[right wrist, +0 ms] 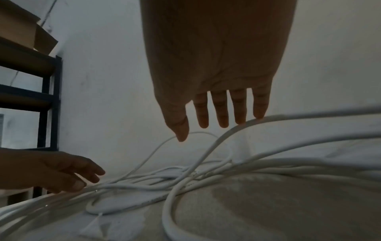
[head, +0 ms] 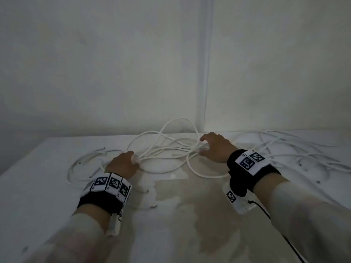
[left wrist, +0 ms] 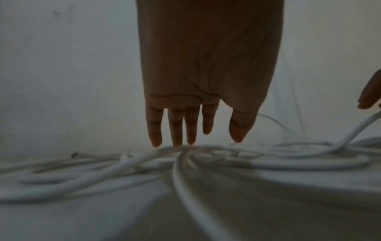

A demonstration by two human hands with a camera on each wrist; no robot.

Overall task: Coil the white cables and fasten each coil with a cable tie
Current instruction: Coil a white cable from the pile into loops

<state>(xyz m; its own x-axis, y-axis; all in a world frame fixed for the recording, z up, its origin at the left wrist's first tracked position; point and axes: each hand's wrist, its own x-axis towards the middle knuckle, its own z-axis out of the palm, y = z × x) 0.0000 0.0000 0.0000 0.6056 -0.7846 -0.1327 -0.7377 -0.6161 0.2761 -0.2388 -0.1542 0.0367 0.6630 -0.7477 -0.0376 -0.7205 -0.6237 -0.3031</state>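
A loose tangle of white cables (head: 167, 149) lies across the middle of the white table (head: 57, 215), with some loops standing up off it. My left hand (head: 133, 158) rests its straight fingers on the left end of the tangle; the left wrist view shows its fingertips (left wrist: 177, 141) just touching the strands (left wrist: 185, 163). My right hand (head: 202, 147) is spread over the right end. In the right wrist view its outer fingertips (right wrist: 259, 114) touch a raised cable (right wrist: 226, 135), with thumb and fingers straight. Neither hand grips anything.
More white cable is spread on the right side of the table (head: 284, 147) and at the left (head: 83, 162). Thin strips with dark ends (head: 150, 206) lie near my left wrist. A wall stands close behind. A dark shelf (right wrist: 49, 97) holding a cardboard box (right wrist: 20, 27) is off to the left.
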